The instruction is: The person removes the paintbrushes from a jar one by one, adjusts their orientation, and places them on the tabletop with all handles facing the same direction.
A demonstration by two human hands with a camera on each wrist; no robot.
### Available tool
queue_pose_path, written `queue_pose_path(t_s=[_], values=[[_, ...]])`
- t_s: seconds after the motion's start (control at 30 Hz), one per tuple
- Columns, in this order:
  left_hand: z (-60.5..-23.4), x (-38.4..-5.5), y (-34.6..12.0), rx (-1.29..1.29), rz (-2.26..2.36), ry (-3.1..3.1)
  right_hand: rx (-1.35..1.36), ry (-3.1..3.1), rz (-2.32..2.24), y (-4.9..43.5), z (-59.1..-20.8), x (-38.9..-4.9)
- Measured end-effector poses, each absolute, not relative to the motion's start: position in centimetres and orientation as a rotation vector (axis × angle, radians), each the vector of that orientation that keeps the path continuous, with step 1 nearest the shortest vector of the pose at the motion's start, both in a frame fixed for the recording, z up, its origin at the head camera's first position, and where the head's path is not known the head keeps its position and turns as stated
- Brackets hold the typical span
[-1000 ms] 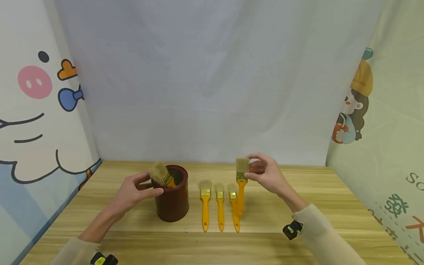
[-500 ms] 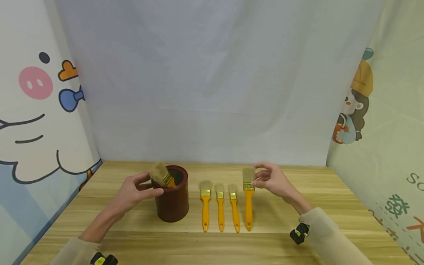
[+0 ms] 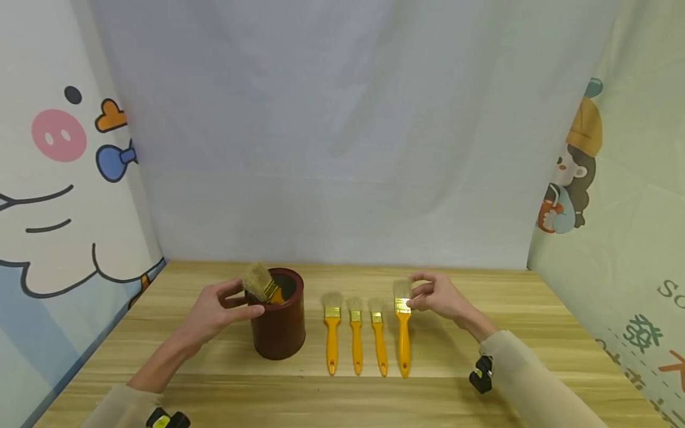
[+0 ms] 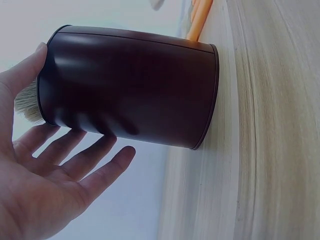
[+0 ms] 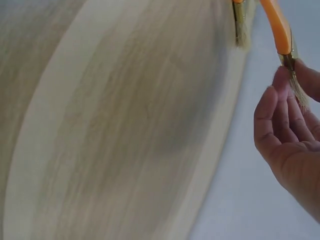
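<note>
A round reddish-brown brush holder [image 3: 279, 333] stands upright on the table. My left hand [image 3: 213, 312] holds it near the rim, with the thumb on one side and the fingers against the other [image 4: 70, 165]. Inside leans a wide paintbrush [image 3: 258, 282], bristles up and sticking out over the rim; its lower handle is hidden. My right hand [image 3: 436, 297] pinches another paintbrush [image 3: 404, 339] at its metal band, between thumb and fingers. That brush has its orange handle toward me, at the right end of a row. In the right wrist view its bristles [image 5: 300, 93] run between the thumb and fingers.
Three more orange-handled paintbrushes lie side by side between the hands: a wider one [image 3: 332, 342] nearest the holder, then two narrower ones [image 3: 356, 345] [image 3: 379, 345]. The wooden table [image 3: 299, 404] ends at a pale cloth backdrop [image 3: 342, 220]. Printed cloths hang at both sides.
My right hand has moved right and down with its paintbrush, from overlapping the narrow brush to the row's right end. The left hand and the holder have stayed in place.
</note>
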State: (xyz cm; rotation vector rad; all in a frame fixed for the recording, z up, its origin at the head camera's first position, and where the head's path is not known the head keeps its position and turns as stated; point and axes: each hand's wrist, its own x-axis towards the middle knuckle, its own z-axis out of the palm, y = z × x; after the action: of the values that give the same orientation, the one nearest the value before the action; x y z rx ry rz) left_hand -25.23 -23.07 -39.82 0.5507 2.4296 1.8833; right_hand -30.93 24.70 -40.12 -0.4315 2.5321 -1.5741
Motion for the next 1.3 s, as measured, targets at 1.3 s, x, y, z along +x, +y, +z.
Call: queue_pose_path(t_s=[1.3], values=[[-40.1, -25.5, -22.8, 0.547, 1.902, 2.428, -0.476, 2.615, -1.314, 24.6, -42.6, -32.9]])
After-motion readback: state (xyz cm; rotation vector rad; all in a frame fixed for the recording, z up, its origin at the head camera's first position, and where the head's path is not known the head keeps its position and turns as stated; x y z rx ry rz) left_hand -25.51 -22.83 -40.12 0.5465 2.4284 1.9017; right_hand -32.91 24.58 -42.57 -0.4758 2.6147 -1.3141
